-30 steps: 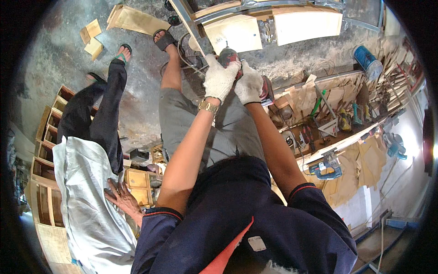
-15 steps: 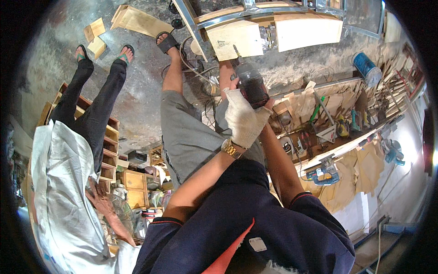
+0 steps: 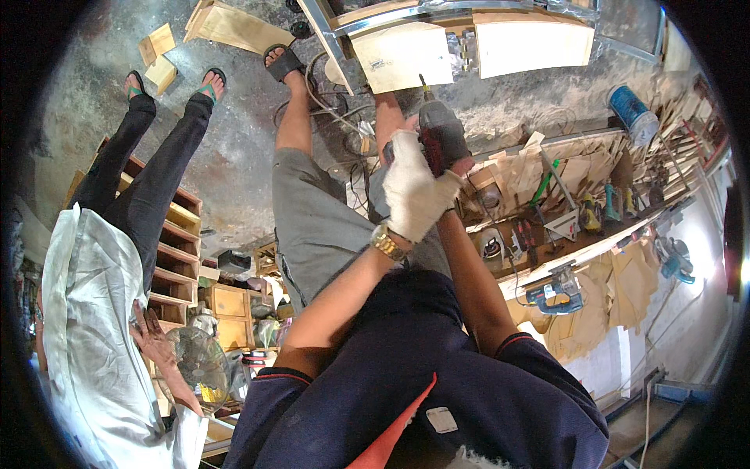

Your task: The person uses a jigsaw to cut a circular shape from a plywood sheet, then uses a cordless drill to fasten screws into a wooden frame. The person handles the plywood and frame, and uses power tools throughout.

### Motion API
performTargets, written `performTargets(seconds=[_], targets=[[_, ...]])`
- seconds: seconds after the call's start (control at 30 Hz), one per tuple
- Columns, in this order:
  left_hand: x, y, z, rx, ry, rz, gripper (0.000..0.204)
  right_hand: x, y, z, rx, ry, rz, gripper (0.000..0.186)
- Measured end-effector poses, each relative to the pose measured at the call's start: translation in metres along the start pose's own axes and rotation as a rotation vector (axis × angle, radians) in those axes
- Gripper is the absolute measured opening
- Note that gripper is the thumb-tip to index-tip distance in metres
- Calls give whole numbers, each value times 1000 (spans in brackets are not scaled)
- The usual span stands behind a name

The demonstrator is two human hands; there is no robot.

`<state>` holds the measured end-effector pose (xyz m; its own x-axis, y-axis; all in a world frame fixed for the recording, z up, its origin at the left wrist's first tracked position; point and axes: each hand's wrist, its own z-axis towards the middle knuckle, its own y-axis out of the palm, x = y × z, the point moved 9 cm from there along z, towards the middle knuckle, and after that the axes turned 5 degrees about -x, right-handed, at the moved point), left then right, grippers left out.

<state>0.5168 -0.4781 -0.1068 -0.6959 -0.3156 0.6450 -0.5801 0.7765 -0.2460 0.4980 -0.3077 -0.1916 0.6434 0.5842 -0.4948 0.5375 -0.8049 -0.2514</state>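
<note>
A dark cordless drill (image 3: 442, 129) with a thin bit is held out in front of my body, its bit pointing away toward the pale wooden panels. My left hand (image 3: 418, 191), in a white knit glove with a gold watch at the wrist, is closed against the drill's near side; its fingertips are partly hidden. My right hand (image 3: 461, 166) is wrapped about the drill's rear and handle, mostly covered by the glove and tool. Just beyond the bit lies a pale panel (image 3: 402, 59), with a second panel (image 3: 533, 48) to its right; the bit appears apart from both.
A metal frame (image 3: 391, 22) crosses the far side. On the right, a cluttered bench holds hand tools, a blue jigsaw (image 3: 556, 295) and a blue can (image 3: 633, 116). A co-worker in a light shirt (image 3: 101, 313) stands left, beside wooden shelving (image 3: 173, 266). Cables (image 3: 320, 94) lie near my feet.
The drill has shifted slightly right and looks sharper, with its bit to the right of where it was. Both hands stay on it. The co-worker appears a little farther left.
</note>
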Motion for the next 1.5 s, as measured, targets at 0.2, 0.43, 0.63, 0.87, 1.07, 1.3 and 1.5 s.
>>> performTargets(seconds=[0.2,0.43,0.63,0.87,1.07,1.3,1.5], targets=[[-69,-52,48,39,-20,58,13,4,11,2,-3,82,34,25],[-99,-51,132,21,215,455,15,15,22,-14,73,263,-33,19],[-103,-8,183,43,412,646,18,25,23,-9,10,195,11,24],[-116,0,178,45,322,543,16,24,5,-3,57,134,58,22],[-108,5,178,76,365,595,18,21,-4,3,87,111,97,25],[-117,2,158,125,277,409,32,24,-10,10,69,53,34,24],[-127,12,159,74,231,459,26,35,-9,10,36,140,159,23]])
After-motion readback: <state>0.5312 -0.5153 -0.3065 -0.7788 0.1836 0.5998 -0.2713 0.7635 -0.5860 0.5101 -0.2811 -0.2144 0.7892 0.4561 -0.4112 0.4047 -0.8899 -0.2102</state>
